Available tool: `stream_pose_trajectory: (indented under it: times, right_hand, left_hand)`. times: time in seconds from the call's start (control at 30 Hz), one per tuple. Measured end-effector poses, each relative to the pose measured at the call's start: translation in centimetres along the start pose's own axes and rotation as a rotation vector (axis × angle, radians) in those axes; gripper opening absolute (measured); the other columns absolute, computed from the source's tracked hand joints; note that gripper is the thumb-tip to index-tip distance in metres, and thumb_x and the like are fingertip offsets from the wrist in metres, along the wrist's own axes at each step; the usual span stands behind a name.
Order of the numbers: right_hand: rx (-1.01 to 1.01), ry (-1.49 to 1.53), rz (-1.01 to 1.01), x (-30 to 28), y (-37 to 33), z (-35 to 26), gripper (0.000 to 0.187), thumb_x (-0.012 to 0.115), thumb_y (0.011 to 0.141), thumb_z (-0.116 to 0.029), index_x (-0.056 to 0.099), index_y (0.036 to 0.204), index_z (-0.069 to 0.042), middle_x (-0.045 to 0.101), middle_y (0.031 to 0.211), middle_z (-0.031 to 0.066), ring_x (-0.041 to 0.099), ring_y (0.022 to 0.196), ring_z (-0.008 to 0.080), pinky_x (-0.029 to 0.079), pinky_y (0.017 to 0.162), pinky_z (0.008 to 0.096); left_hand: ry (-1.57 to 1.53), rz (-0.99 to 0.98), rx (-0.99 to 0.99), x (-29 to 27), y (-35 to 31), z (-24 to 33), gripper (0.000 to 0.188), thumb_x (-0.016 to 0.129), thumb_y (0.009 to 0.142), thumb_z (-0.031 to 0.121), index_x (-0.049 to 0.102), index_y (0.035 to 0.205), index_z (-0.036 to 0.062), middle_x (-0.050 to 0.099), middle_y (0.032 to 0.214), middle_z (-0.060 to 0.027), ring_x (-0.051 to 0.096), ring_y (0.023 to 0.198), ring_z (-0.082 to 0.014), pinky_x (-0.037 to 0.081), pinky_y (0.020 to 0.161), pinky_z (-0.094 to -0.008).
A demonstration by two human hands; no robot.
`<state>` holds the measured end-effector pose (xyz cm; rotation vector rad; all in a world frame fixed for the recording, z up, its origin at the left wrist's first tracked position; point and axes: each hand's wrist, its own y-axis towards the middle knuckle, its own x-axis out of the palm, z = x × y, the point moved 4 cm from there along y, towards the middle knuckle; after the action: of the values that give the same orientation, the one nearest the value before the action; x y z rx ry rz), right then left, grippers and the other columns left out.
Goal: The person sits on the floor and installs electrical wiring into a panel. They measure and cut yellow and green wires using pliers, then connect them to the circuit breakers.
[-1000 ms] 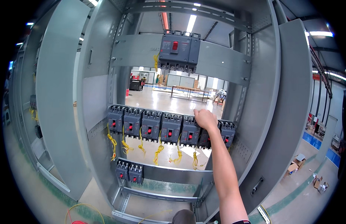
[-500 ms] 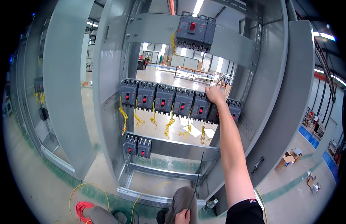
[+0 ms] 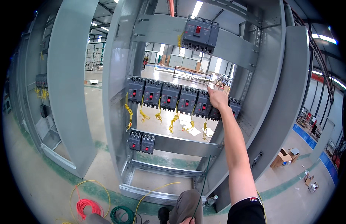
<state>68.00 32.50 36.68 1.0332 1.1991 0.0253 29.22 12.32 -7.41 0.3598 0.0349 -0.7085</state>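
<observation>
A row of dark grey circuit breakers (image 3: 169, 98) with red toggles crosses the open metal cabinet, and yellow wire bundles (image 3: 174, 123) hang from several of them. My right hand (image 3: 218, 98) is at the row's right end, curled over the tops of the breakers there and covering part of them. Its fingertips are mostly hidden, so what they hold cannot be made out. Low at the bottom edge, by my knee, my left hand (image 3: 187, 221) is closed on a thin dark green wire (image 3: 204, 183) that rises in front of the cabinet. Only part of this hand shows.
A larger breaker (image 3: 200, 34) is mounted on the upper crossbar, and two small ones (image 3: 141, 142) sit lower left. Red (image 3: 87, 208) and green wire coils (image 3: 122, 215) lie on the floor. A plastic bottle (image 3: 211, 201) stands beside the cabinet; cardboard boxes (image 3: 282, 158) lie right.
The view has shifted, so the cabinet sits slightly further right. My right hand stays at the row's right end, its shape a little changed. My left hand is lower, mostly out of frame.
</observation>
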Motion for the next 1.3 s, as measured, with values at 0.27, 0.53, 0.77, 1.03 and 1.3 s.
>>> stream_pose_trajectory:
  times: [0.27, 0.53, 0.77, 1.03, 1.3]
  right_hand:
    - [-0.015, -0.090, 0.269, 0.2, -1.5, -0.3, 0.054, 0.032, 0.102, -0.043, 0.072, 0.099, -0.007, 0.071, 0.098, 0.0148, 0.063, 0.097, 0.0333, 0.041, 0.090, 0.0458]
    - [-0.017, 0.025, 0.450, 0.8, -2.5, -1.1, 0.045, 0.040, 0.101, -0.038, 0.072, 0.093, -0.007, 0.071, 0.096, 0.0115, 0.062, 0.096, 0.0307, 0.040, 0.091, 0.0441]
    - [-0.068, 0.085, 0.705, 1.5, -3.2, -1.1, 0.033, 0.048, 0.098, -0.028, 0.069, 0.085, -0.006, 0.069, 0.088, 0.0099, 0.061, 0.089, 0.0291, 0.040, 0.090, 0.0418]
    - [-0.061, 0.054, 0.842, 1.9, -3.3, -1.4, 0.028, 0.052, 0.095, -0.025, 0.067, 0.081, -0.006, 0.067, 0.083, 0.0084, 0.059, 0.085, 0.0285, 0.040, 0.090, 0.0421]
    - [-0.090, 0.073, 0.891, 2.1, -3.3, -1.5, 0.026, 0.053, 0.094, -0.024, 0.066, 0.080, -0.006, 0.067, 0.082, 0.0076, 0.059, 0.084, 0.0275, 0.041, 0.090, 0.0416]
  left_hand:
    - [0.024, 0.041, 0.048, -0.5, -3.5, 0.2, 0.017, 0.059, 0.093, 0.012, 0.065, 0.100, -0.0032, 0.066, 0.087, -0.0235, 0.064, 0.077, -0.0431, 0.053, 0.067, -0.0463]
    - [0.060, 0.105, 0.061, -1.6, -3.6, -0.3, 0.018, 0.059, 0.093, 0.012, 0.065, 0.101, -0.0030, 0.067, 0.089, -0.0236, 0.065, 0.079, -0.0421, 0.054, 0.068, -0.0450]
    - [0.053, 0.111, 0.052, -1.9, -2.9, -0.3, 0.018, 0.059, 0.093, 0.011, 0.065, 0.102, -0.0025, 0.067, 0.092, -0.0234, 0.066, 0.081, -0.0421, 0.054, 0.070, -0.0450]
    - [0.056, 0.103, 0.056, -2.8, -1.5, -0.9, 0.019, 0.058, 0.093, 0.010, 0.065, 0.103, -0.0047, 0.067, 0.092, -0.0253, 0.066, 0.082, -0.0425, 0.054, 0.071, -0.0444]
    - [0.043, 0.115, 0.062, -2.0, -1.2, -1.4, 0.017, 0.059, 0.093, 0.009, 0.065, 0.102, -0.0046, 0.067, 0.090, -0.0241, 0.066, 0.080, -0.0416, 0.055, 0.069, -0.0439]
